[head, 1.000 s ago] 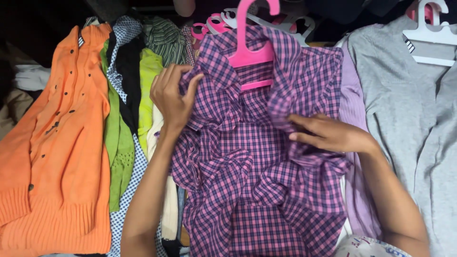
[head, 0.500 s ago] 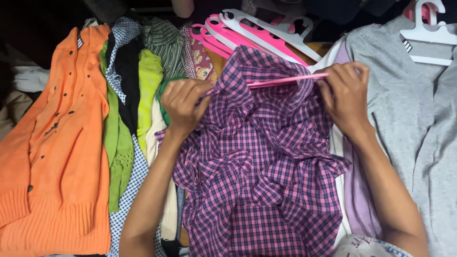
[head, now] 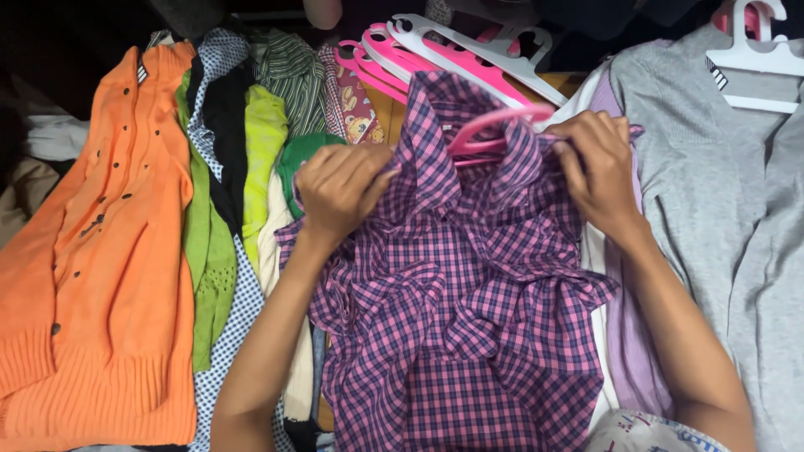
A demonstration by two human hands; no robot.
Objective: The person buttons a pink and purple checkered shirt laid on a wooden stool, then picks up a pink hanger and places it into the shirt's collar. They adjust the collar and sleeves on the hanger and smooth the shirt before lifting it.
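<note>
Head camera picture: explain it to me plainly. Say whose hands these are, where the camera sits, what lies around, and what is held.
The camera sits on a person's head and looks down at their own bare hands. The left hand and right hand both grip the top of a purple checked shirt, with a pink hanger poking out at its collar. Clothes lie all round: an orange cardigan and green tops on the left, a grey garment on a white hanger on the right, spare pink hangers above.

1. A small black-and-white striped label (head: 718,74) sits at the neck of the grey garment (head: 712,184), upper right.
2. A similar striped label (head: 141,74) shows at the collar of the orange cardigan (head: 92,276), upper left.
3. A tiny pale tag (head: 446,128), hard to make out, lies inside the collar of the checked shirt (head: 469,318).
</note>
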